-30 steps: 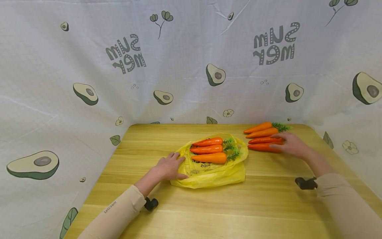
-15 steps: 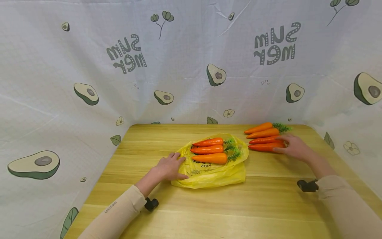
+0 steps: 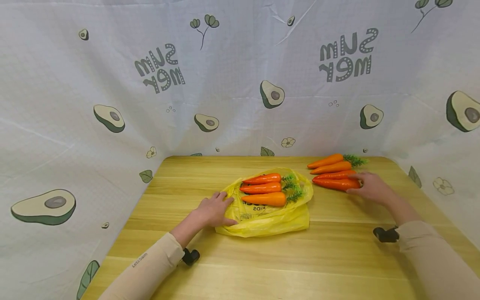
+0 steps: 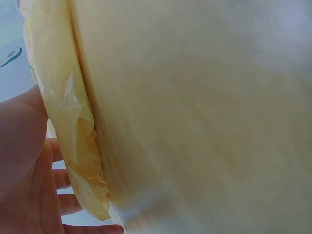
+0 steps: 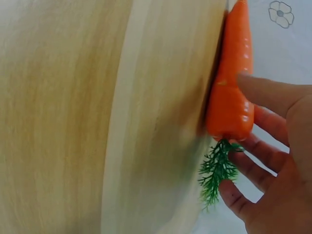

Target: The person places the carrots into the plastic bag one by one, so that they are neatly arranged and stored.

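In the head view, three carrots [image 3: 263,198] with green tops lie side by side on a flat yellow plastic bag [image 3: 277,227]. My left hand [image 3: 214,210] rests at the bag's left edge, fingers spread; the left wrist view has the bag's fold [image 4: 68,107] across them. At the back right is a row of more carrots. My right hand [image 3: 371,187] holds the nearest one, a red-orange carrot [image 3: 335,184], near its leafy end. Seen from the right wrist, the thumb touches this carrot [image 5: 236,73] while the other fingers go behind it.
Two lighter orange carrots [image 3: 330,168] lie behind the held one, with another red one [image 3: 337,175] between. The wooden table [image 3: 262,266] ends at a pale cloth [image 3: 232,83] printed with avocados. A black wrist camera [image 3: 385,234] hangs under the right sleeve.
My right hand has shifted slightly right toward the carrot's leafy end and closed in on it. The nearest carrot's tip has swung toward its neighbour. The left hand and bag look unchanged.
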A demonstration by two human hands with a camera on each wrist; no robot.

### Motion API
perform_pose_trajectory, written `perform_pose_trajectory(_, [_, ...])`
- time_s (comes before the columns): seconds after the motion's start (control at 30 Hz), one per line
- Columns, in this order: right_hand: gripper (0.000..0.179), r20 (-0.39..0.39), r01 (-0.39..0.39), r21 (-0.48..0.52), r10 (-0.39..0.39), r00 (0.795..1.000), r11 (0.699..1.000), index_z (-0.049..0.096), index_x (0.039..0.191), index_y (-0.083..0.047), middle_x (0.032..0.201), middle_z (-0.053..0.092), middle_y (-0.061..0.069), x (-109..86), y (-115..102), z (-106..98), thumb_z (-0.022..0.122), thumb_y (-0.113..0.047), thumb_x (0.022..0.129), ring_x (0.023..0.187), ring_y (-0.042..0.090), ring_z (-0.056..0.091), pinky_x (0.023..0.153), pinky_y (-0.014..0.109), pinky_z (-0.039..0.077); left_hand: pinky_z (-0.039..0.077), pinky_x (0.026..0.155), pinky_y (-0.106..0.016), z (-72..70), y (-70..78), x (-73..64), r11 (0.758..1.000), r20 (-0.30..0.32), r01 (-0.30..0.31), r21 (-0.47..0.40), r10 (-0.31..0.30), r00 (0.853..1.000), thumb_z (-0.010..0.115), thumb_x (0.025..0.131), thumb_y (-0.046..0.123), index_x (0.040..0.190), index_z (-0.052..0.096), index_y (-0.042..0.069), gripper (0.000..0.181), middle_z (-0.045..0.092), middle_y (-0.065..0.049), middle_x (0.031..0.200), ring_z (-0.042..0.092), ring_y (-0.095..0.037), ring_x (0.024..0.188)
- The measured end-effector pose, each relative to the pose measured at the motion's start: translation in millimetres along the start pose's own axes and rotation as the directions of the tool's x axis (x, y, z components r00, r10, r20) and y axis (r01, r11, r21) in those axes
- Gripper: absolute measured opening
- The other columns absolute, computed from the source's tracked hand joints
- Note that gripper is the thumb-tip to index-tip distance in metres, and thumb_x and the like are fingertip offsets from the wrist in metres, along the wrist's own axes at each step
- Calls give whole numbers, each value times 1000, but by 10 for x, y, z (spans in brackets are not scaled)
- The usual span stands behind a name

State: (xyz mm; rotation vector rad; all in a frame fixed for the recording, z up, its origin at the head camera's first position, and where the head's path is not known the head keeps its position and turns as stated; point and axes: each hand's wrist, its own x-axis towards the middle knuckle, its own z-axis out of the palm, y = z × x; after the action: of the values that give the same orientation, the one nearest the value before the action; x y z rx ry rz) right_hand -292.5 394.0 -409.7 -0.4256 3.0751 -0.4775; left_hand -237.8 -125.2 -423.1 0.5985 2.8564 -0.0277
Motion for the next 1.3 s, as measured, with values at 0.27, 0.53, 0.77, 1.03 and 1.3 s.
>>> perform_pose_trajectory(0.27, [59, 25, 5, -60, -3, 1000, 998, 57, 129, 15, 128, 46, 51, -5, 44, 41, 75, -22, 87, 117, 68, 44, 100, 73, 35, 44, 103, -57, 1, 5, 1, 1000, -7, 0, -3, 0, 1000, 61, 87, 71, 155, 40, 22, 87, 32, -9, 161, 32, -33, 149])
perform_pose_trajectory(0.53, [54, 12, 29, -65, -28, 1000, 997, 60, 127, 13, 122, 53, 48, -2, 72, 49, 75, -19, 87, 113, 65, 50, 96, 71, 40, 44, 103, -57, -16, 17, -14, 1000, -14, -4, -12, 4, 1000, 62, 87, 71, 155, 41, 22, 86, 33, -9, 161, 32, -34, 149])
perform_pose_trajectory(0.77, [55, 27, 29, -79, -27, 999, 996, 60, 128, 12, 123, 53, 48, 7, 96, 66, 75, -21, 87, 113, 65, 50, 96, 72, 39, 45, 102, -57, -21, 17, -30, 1000, -17, -9, -9, 9, 1000, 63, 87, 70, 155, 42, 21, 86, 34, -10, 161, 33, -34, 148])
perform_pose_trajectory(1.03, [56, 30, 39, -93, -36, 999, 995, 59, 129, 13, 123, 52, 48, -40, 66, 15, 75, -21, 88, 112, 65, 50, 94, 71, 41, 45, 102, -57, -13, 13, -27, 1000, -14, -8, -7, 8, 1000, 62, 87, 70, 155, 41, 20, 86, 33, -10, 161, 33, -34, 148])
perform_pose_trajectory(1.3, [58, 19, 35, -79, -33, 999, 996, 59, 130, 12, 125, 52, 48, -58, 43, -26, 76, -23, 88, 112, 64, 51, 94, 71, 41, 45, 102, -56, -23, 25, -33, 1000, -15, -3, -4, 3, 1000, 62, 87, 71, 155, 41, 21, 87, 34, -9, 160, 33, -33, 148])
